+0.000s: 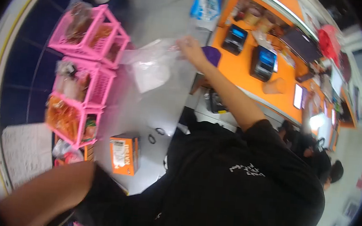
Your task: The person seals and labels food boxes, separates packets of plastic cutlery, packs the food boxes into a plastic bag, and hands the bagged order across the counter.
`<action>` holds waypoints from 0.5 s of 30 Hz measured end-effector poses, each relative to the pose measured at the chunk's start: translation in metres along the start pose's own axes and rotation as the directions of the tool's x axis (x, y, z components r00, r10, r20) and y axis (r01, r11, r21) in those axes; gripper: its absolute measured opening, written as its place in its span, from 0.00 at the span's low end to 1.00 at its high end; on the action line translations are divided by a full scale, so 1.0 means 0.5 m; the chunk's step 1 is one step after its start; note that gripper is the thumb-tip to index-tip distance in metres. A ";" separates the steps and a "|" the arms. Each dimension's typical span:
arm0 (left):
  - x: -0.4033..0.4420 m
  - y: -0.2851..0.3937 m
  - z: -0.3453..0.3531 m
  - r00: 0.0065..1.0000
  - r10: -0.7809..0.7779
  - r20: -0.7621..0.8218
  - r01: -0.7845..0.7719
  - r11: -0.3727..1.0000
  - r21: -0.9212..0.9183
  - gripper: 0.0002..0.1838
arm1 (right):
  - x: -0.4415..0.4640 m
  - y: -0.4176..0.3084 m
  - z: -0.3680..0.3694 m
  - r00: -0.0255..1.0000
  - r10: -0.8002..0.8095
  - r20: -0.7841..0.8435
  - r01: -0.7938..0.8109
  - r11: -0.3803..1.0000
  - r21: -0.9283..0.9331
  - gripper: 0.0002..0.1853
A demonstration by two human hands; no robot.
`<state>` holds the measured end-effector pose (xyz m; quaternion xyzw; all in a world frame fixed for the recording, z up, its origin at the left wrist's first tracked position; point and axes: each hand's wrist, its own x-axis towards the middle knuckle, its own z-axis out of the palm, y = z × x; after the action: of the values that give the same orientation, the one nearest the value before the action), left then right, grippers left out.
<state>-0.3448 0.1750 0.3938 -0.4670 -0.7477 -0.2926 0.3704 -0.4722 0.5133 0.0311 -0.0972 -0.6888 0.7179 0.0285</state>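
My right hand reaches over the grey metal counter, its fingers closed on the top of a clear plastic bag. Something white shows in or behind the bag, its outline blurred. My left forearm runs out at the lower left, and my left hand is outside the frame. An orange box with a white label stands on the counter near my body. Two small dark rings lie beside it.
Pink baskets with packed food line the counter's left side. A blue-and-white packet lies at the top. On the right, an orange counter holds two black devices, a cup and phones. People in dark clothes are beyond.
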 end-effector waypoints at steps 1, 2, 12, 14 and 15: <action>0.022 0.046 -0.005 0.986 0.157 0.055 -0.150 0.981 -0.121 0.37 | -0.003 0.022 0.005 0.998 0.021 0.051 -0.026 0.994 0.106 0.15; 0.040 0.082 0.002 0.958 0.273 0.091 -0.246 0.940 -0.237 0.37 | -0.001 0.042 -0.004 0.993 0.027 0.113 -0.051 0.976 0.212 0.15; 0.060 0.176 0.089 0.910 0.375 0.174 -0.283 0.872 -0.400 0.36 | -0.072 0.054 0.006 0.953 0.141 0.267 -0.167 0.983 0.076 0.27; 0.055 0.179 0.099 0.914 0.368 0.171 -0.277 0.874 -0.398 0.36 | -0.032 -0.015 -0.002 0.946 0.096 0.309 -0.120 0.991 0.060 0.28; 0.051 0.184 0.092 0.917 0.361 0.169 -0.269 0.873 -0.408 0.36 | -0.068 -0.034 -0.002 0.950 -0.012 0.311 -0.010 0.998 0.069 0.19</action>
<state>-0.2807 0.2595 0.3980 -0.6773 -0.6299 -0.3072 0.2239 -0.4404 0.5091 0.0513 0.0187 -0.6593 0.7477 -0.0767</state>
